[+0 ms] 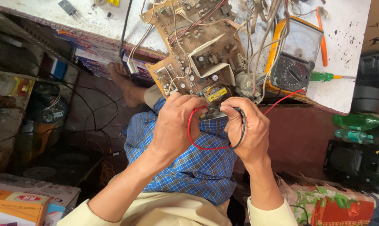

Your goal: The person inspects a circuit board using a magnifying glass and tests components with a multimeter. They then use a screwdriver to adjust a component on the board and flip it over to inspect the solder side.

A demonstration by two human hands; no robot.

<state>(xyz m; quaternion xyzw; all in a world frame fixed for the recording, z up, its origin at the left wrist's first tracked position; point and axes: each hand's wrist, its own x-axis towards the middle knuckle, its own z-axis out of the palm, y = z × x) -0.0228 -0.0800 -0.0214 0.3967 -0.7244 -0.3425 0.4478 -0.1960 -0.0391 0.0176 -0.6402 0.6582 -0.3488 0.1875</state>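
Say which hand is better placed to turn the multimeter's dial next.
Right, probably. The right hand, pinching the black probe lead, sits just below the yellow multimeter on the bench edge. The left hand holds the red lead farther away, under the circuit board.

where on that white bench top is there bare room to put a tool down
Two bare patches show on the white bench top: the top-left stretch between the black cable and a small dark part, and the right edge beyond the orange-cased meter, above the green-handled screwdriver. The middle is crowded by the circuit board and loose wires.
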